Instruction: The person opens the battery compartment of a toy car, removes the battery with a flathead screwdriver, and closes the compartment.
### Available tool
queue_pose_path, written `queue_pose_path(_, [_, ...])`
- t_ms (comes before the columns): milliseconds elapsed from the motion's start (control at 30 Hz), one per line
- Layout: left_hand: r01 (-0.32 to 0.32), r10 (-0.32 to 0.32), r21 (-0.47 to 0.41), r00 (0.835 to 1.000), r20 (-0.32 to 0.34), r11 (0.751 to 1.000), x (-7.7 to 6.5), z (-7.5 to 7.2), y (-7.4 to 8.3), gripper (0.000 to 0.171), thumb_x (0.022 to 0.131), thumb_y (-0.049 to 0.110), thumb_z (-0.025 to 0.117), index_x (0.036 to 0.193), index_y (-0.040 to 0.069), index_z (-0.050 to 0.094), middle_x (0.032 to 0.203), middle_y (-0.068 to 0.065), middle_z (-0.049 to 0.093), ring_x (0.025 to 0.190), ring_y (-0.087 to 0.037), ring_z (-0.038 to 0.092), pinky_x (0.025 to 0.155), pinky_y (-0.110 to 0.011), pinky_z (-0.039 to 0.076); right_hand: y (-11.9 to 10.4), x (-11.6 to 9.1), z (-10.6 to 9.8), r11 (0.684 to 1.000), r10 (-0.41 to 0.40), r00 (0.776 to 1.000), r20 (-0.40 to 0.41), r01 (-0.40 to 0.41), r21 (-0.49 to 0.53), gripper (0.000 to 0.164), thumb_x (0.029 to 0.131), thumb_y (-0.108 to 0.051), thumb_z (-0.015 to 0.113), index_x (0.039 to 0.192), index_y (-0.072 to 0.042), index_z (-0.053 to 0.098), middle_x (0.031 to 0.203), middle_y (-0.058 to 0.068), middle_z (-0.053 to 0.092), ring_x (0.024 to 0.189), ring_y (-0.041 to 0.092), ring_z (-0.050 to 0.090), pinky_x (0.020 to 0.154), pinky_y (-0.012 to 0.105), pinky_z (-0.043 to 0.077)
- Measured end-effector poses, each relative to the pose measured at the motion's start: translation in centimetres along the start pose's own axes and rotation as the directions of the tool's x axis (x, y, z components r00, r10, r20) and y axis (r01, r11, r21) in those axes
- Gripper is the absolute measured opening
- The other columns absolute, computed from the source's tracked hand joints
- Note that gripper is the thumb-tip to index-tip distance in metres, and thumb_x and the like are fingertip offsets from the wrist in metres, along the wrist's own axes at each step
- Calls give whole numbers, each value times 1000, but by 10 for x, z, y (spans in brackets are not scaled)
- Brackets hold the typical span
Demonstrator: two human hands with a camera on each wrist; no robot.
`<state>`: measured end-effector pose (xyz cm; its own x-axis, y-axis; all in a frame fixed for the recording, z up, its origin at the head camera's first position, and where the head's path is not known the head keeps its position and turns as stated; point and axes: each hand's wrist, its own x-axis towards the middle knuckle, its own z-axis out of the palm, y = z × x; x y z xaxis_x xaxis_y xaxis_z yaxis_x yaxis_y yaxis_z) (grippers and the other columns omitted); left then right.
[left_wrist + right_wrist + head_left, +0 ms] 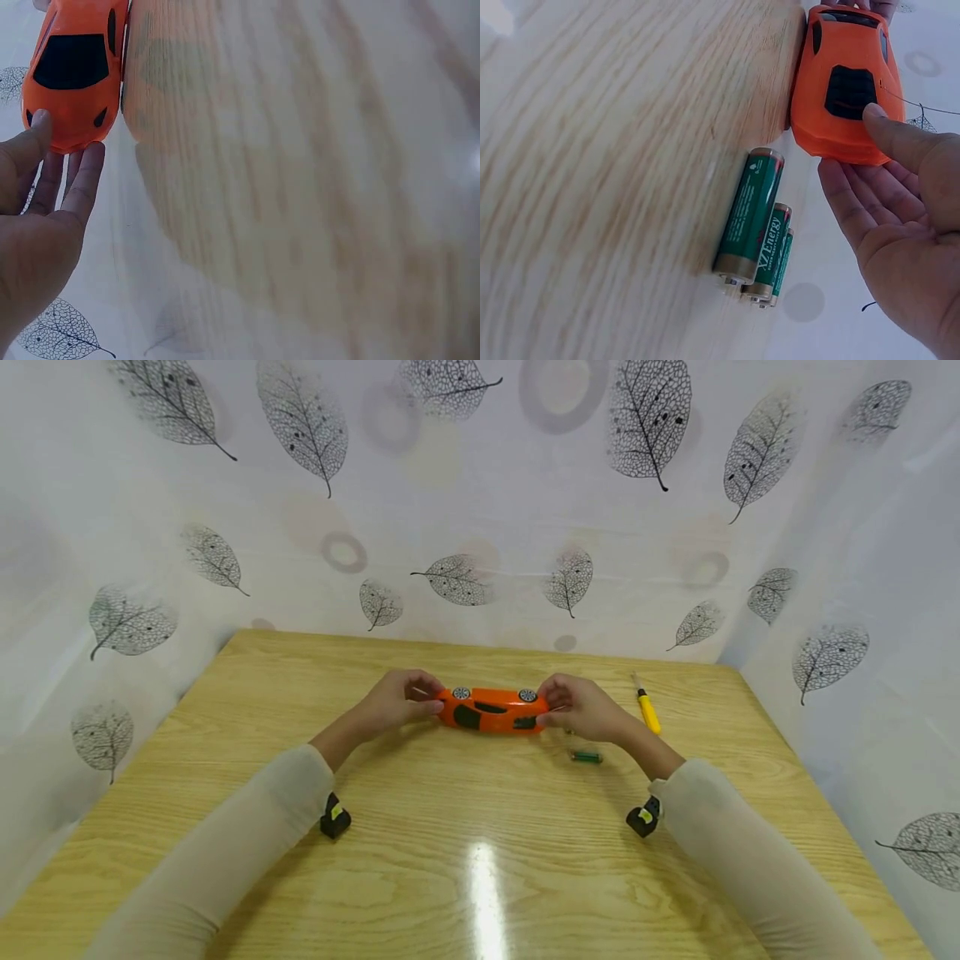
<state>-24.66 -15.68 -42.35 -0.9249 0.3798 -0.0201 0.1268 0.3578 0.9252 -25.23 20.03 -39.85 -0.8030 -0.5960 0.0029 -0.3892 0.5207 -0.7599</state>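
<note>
An orange toy car (495, 708) is on its side on the wooden table, wheels toward the back and its roof facing me. My left hand (401, 700) holds the front end, thumb on the hood (71, 120) and fingers at the nose. At the rear end, my right hand (585, 706) grips the car between thumb and fingers, the thumb by the black rear panel (850, 93). Green batteries (751, 217) lie on the table close to the right hand; the right wrist view shows three. A thin wire (922, 106) sticks out near the car's rear.
A screwdriver with a yellow handle (648, 713) lies behind the right forearm. The wooden table (420, 827) meets a white leaf-patterned cloth (480, 510) at the back and sides. Black wrist cameras (334, 818) hang below both sleeves.
</note>
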Motion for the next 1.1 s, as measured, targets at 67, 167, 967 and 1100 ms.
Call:
queue_pose_path(67, [7,-7,-5,1000,-4,1000,0,0,0,27,94,12,76,119,3,67,121,-14,68,107,-29,68,93,-36,58,0,0,0,1000,2,1000,-3,-2,6,32,94,-14,77,120,-5,61,111,9,68,103,24,67,89,41,58])
queue_pose_path(167, [30,-30,-9,999,-12,1000,1,1,1,26,95,13,76,118,4,68,121,-13,68,107,-28,68,91,-34,59,0,1,-1,1000,10,1000,-12,-10,10,32,95,-13,76,121,-4,61,112,10,68,104,25,66,90,42,57])
queue_pose_path(967, [166,-163,18,981,-107,986,14,4,5,33,99,17,72,127,2,66,123,-16,66,110,-27,64,90,-34,59,3,25,-2,985,167,986,-32,-165,58,41,102,-19,67,138,-1,59,127,18,63,110,30,68,88,48,60])
queue_pose_path(1100, [189,-195,-68,975,-102,980,17,6,7,32,99,11,70,128,-3,65,123,-20,64,109,-28,63,89,-35,61,1,28,-3,977,195,980,-26,-192,94,42,103,-18,65,141,0,57,128,19,62,107,30,69,88,50,59])
